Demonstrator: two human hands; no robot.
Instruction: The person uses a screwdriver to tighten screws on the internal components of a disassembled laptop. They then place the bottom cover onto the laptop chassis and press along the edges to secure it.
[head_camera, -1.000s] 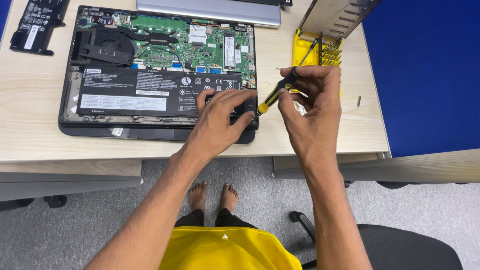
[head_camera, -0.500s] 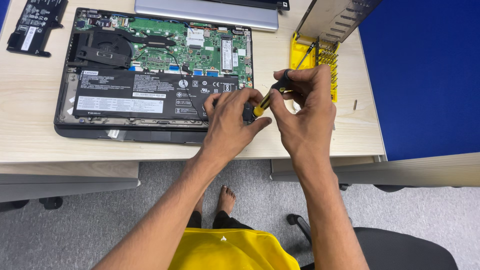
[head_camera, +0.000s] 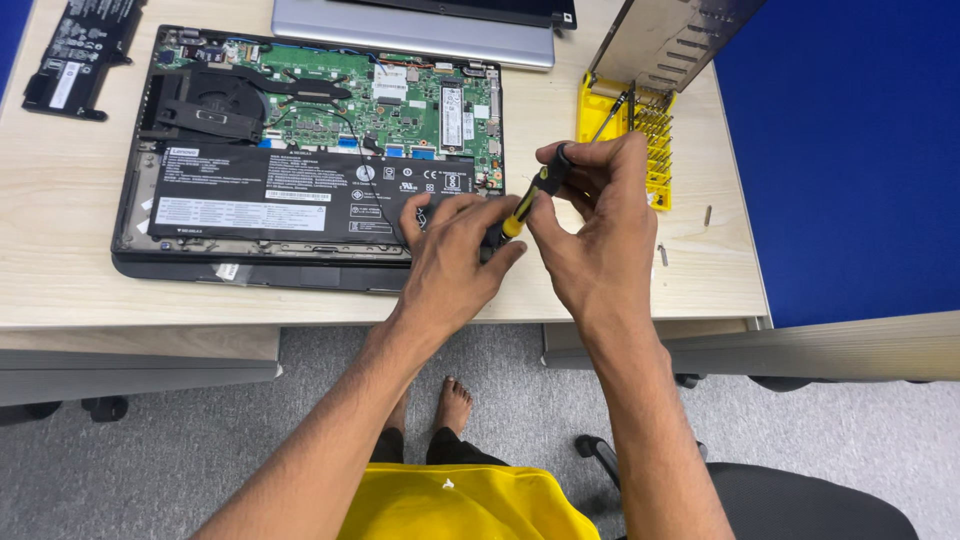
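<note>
Head view shows your right hand pinching a black-and-yellow screwdriver near its cap, tip angled toward seven o'clock at the opened laptop's near right corner. Your left hand, fingers curled together, steadies the shaft there. Tilted like that, the tip could slip and gouge the black battery at nine o'clock; the screw itself is hidden.

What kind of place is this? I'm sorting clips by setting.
Likely an office desk used as an electronics repair bench. An opened laptop with bare circuit board and battery lies on the wooden table, a yellow bit set stands beside it, and the right hand holds a small screwdriver.
</note>
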